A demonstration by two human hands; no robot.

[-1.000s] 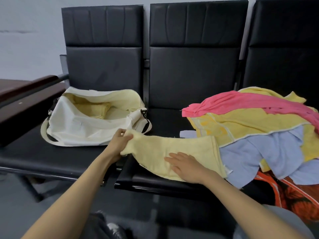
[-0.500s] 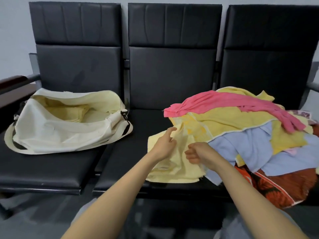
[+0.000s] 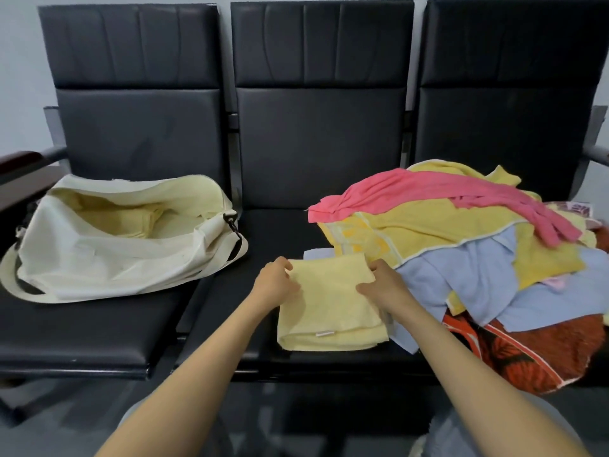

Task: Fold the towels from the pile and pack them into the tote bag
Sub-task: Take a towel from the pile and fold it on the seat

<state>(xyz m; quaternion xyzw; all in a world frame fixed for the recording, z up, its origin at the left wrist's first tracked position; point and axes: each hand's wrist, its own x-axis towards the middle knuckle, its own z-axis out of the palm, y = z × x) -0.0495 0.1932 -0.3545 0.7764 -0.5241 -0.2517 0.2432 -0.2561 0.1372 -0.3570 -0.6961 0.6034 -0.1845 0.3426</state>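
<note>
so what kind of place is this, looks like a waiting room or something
Probably a waiting area or lobby, not a home. The towels are being folded on a row of joined black padded seats with metal armrests, set against a bare pale wall. Nothing else in view narrows it down.

Folded pale-yellow towel (image 3: 329, 301) on the middle seat (image 3: 273, 232), left hand (image 3: 275, 283) and right hand (image 3: 384, 285) pinching its far corners — open tote bag (image 3: 108, 255) to the left, mixed towel pile (image 3: 468, 258) to the right.
</note>
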